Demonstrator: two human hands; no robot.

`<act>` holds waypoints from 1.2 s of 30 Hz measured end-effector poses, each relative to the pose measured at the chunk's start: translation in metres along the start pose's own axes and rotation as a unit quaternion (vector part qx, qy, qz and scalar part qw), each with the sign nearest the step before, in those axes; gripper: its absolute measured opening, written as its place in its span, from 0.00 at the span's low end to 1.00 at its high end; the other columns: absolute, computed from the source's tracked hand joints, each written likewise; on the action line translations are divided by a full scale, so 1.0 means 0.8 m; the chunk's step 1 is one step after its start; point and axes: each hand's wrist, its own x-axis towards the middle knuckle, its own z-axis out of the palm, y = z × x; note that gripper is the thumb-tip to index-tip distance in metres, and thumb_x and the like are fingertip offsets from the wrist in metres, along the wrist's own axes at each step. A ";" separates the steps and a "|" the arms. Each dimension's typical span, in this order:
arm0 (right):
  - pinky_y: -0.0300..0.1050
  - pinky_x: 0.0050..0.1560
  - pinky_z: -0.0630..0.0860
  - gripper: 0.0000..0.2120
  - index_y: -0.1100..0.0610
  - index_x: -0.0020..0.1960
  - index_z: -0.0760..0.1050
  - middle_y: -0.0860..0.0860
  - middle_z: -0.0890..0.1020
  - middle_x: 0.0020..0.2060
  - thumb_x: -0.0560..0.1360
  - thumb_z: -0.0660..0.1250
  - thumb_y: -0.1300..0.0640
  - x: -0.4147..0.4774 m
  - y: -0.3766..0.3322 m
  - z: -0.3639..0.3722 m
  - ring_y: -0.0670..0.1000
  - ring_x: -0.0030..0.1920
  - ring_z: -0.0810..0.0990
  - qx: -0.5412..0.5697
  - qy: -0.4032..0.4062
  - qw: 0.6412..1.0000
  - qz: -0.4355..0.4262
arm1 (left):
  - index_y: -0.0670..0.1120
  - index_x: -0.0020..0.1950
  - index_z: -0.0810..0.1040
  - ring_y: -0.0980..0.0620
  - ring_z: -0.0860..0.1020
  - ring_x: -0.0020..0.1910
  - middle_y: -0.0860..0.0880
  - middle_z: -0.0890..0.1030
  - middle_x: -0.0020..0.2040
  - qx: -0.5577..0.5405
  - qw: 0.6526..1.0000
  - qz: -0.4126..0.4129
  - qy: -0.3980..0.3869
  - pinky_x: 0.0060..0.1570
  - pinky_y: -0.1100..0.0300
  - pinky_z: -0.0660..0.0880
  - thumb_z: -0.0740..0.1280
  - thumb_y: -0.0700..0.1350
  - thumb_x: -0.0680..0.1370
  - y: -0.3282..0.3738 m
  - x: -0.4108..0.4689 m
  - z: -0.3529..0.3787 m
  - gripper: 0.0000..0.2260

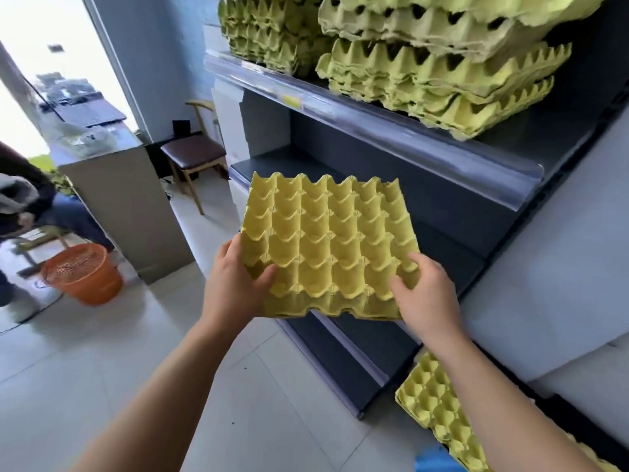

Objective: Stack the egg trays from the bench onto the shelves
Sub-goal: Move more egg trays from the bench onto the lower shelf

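held egg tray (pixel 328 247): one yellow pulp tray, cups up, in the air in front of the shelving, level with the empty middle shelf (pixel 272 163) and below the upper shelf (pixel 374 122). it touches neither.

left hand (pixel 235 284): clamped on the near left corner, thumb lying in the cups, fingers under the edge.

right hand (pixel 425 294): clamped on the near right corner, fingers curled over the top cups; the thumb is hidden beneath.

upper shelf: two stacks already in place. the right stack (pixel 442 73) is ragged, its layers out of register, and its lowest trays overhang the shelf front. the left stack (pixel 265 35) sits squarer.

remaining trays (pixel 432 407): a pile at lower right, beside the right forearm; what it lies on cannot be made out.

risks, as judged:
- both grips are on the near edge only; the far edge is unsupported, so the thin pulp may sag or tear at the corners if it is pushed forward.
- the clear strip along the upper shelf front may catch the far edge on the way in.
- a tray set out of register on the right stack will not nest and may tip the overhanging layers forward.

an orange bucket (pixel 81 274) and a chair (pixel 194 155) stand well apart to the left.
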 end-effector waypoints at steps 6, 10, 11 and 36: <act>0.45 0.63 0.68 0.24 0.58 0.72 0.64 0.54 0.69 0.69 0.78 0.64 0.54 0.071 -0.044 0.067 0.53 0.67 0.70 0.002 -0.018 1.000 -0.021 | 0.50 0.70 0.68 0.57 0.69 0.47 0.52 0.71 0.63 0.003 1.000 -0.022 0.013 0.48 0.61 0.65 0.71 0.50 0.73 -0.046 0.090 -0.005 0.27; 0.42 0.60 0.67 0.24 0.58 0.72 0.64 0.54 0.69 0.68 0.78 0.63 0.54 0.129 -0.066 0.110 0.52 0.66 0.70 0.006 -0.024 0.999 -0.025 | 0.50 0.71 0.68 0.57 0.69 0.48 0.51 0.72 0.64 0.003 0.999 -0.031 0.012 0.48 0.61 0.65 0.71 0.50 0.73 -0.068 0.158 0.002 0.27; 0.42 0.60 0.68 0.24 0.58 0.72 0.64 0.55 0.70 0.68 0.78 0.64 0.55 0.144 -0.072 0.120 0.52 0.66 0.71 0.006 -0.025 0.999 -0.027 | 0.50 0.71 0.68 0.57 0.69 0.48 0.51 0.72 0.64 0.004 0.999 -0.032 0.011 0.48 0.61 0.65 0.71 0.50 0.73 -0.074 0.175 0.003 0.27; 0.43 0.62 0.67 0.25 0.59 0.72 0.64 0.55 0.67 0.71 0.78 0.64 0.52 0.361 -0.203 0.400 0.53 0.67 0.70 -0.025 0.056 0.984 0.167 | 0.49 0.67 0.71 0.50 0.73 0.53 0.48 0.72 0.60 0.023 0.976 0.084 -0.202 0.50 0.60 0.67 0.72 0.51 0.72 -0.249 0.613 0.042 0.25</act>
